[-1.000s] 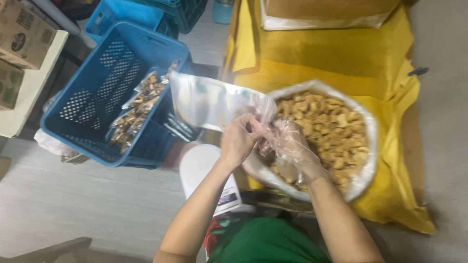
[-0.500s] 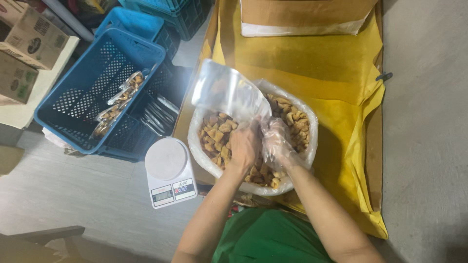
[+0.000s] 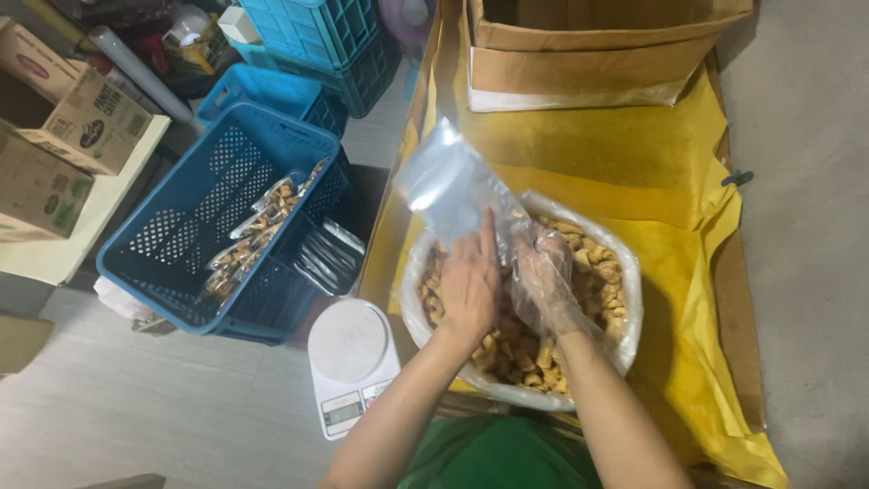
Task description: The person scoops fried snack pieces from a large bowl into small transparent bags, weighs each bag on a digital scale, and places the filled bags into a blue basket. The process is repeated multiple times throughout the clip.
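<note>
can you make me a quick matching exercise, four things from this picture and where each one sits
Things:
1. scale
2. crate
3. cardboard box
4. clear bag

Places:
A. on the yellow sheet, far end
B. held over the snacks by the left hand and gloved right hand
C. on the floor, holding filled packets
D. on the floor between crate and snacks

Pairs: 1-D, 2-C, 3-A, 4-B
</note>
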